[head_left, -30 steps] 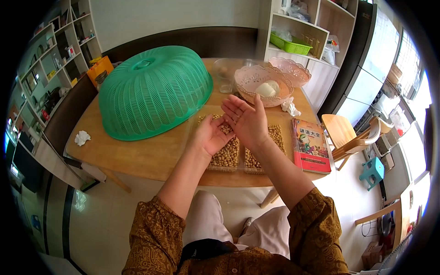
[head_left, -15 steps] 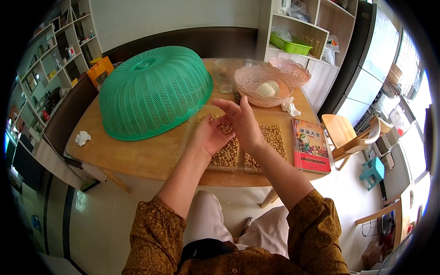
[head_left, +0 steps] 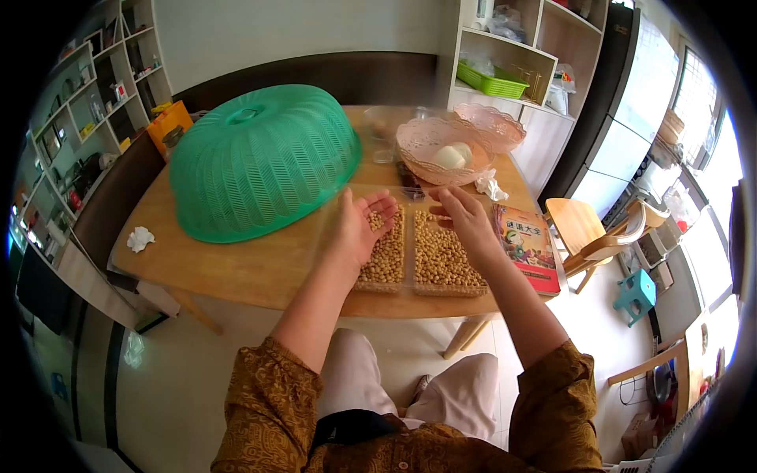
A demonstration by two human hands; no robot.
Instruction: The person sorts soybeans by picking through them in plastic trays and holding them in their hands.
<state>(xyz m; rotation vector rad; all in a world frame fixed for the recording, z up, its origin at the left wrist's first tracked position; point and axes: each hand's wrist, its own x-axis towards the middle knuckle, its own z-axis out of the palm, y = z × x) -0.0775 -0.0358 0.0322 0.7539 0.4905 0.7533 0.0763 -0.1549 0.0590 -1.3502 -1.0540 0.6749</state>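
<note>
Presently, two clear trays (head_left: 451, 292) of tan beans (head_left: 443, 256) side by side on table (head_left: 260, 272). Your left hand (head_left: 363, 227) loosely spread, palm showing, over one; right hand (head_left: 468, 221) over other, fingers bent, pinch unclear.

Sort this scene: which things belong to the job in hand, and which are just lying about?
Likely in the job: left hand, right hand, pale beans, clear plastic holding them.

Lying about: green mesh cover, red book, pink openwork bowls, crumpled tissues.

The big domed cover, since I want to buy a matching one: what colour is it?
The domed cover is green; the head view shows it best.
</note>
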